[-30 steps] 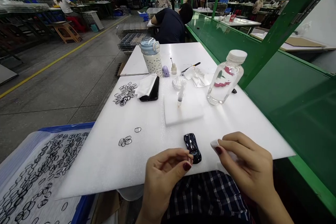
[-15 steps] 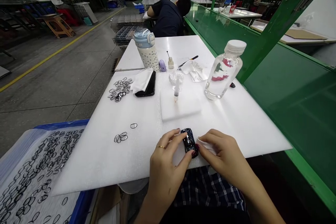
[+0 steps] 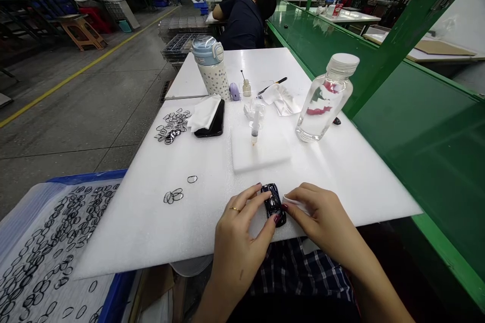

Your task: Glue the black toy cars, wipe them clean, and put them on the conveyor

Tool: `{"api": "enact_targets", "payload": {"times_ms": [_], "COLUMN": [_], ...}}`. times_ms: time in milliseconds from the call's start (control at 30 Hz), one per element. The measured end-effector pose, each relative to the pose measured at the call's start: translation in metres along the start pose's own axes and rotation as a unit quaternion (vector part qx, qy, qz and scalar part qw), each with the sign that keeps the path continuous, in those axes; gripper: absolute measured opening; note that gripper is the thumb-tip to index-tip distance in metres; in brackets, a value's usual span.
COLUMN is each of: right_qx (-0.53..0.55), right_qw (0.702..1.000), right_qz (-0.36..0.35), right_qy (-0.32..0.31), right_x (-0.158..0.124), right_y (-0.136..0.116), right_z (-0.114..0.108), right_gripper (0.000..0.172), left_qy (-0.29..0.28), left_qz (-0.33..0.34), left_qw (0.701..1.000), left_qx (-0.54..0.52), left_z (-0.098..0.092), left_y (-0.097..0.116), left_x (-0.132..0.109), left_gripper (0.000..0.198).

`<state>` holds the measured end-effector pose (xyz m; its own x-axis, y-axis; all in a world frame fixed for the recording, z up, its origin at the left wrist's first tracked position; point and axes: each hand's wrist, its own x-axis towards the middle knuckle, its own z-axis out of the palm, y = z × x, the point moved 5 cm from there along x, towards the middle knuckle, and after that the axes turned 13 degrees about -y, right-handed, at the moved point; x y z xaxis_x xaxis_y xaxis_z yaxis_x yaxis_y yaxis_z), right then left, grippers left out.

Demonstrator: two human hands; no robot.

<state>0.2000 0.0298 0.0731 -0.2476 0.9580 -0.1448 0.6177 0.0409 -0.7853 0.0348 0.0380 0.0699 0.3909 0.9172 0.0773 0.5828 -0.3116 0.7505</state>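
Observation:
Near the front edge of the white foam-topped table lies a small glossy black piece (image 3: pixel 273 204), shaped like a toy car body. My left hand (image 3: pixel 242 227) grips it, with fingertips at its far end and left side and the thumb at its near end. A folded white cloth (image 3: pixel 297 203) is pinched in my right hand (image 3: pixel 322 214), whose fingertips touch the black piece's right side. Part of the cloth is hidden behind the fingers. Beyond the hands, a syringe (image 3: pixel 255 126) rests on a white foam block (image 3: pixel 261 156).
Thin black rings (image 3: pixel 173 196) lie at left, with a bigger pile (image 3: pixel 172 125) beside a black phone (image 3: pixel 215 123). A dotted tumbler (image 3: pixel 214 75) and a clear bottle (image 3: pixel 322 106) stand farther back. A blue-edged tray (image 3: pixel 49 242) of rings sits lower left. A person (image 3: pixel 244 17) leans over ahead.
The camera view has shifted slightly. Both hands keep nearly the same hold, with the right fingertips and cloth moved very slightly along the black piece's side.

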Motion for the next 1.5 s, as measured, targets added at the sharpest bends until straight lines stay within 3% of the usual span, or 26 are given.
{"api": "enact_targets", "payload": {"times_ms": [900,967,1067,1133,1200,1300,1500], "right_qx": [0.002,-0.008,-0.034,-0.072,-0.117,-0.153,-0.193], "right_qw": [0.999,0.998,0.986,0.963,0.939,0.929,0.931], "right_qz": [-0.018,-0.039,-0.105,-0.161,-0.210,-0.248,-0.223], "right_qy": [0.036,0.049,0.122,0.202,0.247,0.230,0.217], "right_x": [-0.002,-0.003,-0.013,-0.026,-0.037,-0.043,-0.036], "right_y": [0.000,-0.001,-0.003,-0.005,-0.008,-0.009,-0.015], "right_z": [0.000,-0.001,-0.002,0.000,0.007,0.021,0.030], "right_gripper": [0.007,0.005,0.007,0.015,0.023,0.030,0.026], "left_qy": [-0.036,-0.063,-0.135,-0.171,-0.175,-0.154,-0.137], "left_qz": [-0.020,-0.015,0.010,0.033,0.052,0.061,0.055], "left_qw": [0.999,0.998,0.991,0.985,0.983,0.985,0.987], "left_qx": [-0.026,-0.026,-0.015,0.005,0.028,0.049,0.061], "left_z": [-0.003,-0.007,-0.009,-0.008,-0.006,-0.003,0.001], "left_y": [0.004,0.003,0.001,0.000,0.001,0.003,0.003], "left_x": [0.010,0.013,0.016,0.016,0.016,0.015,0.014], "left_gripper": [0.027,0.027,0.049,0.060,0.058,0.054,0.058]}}
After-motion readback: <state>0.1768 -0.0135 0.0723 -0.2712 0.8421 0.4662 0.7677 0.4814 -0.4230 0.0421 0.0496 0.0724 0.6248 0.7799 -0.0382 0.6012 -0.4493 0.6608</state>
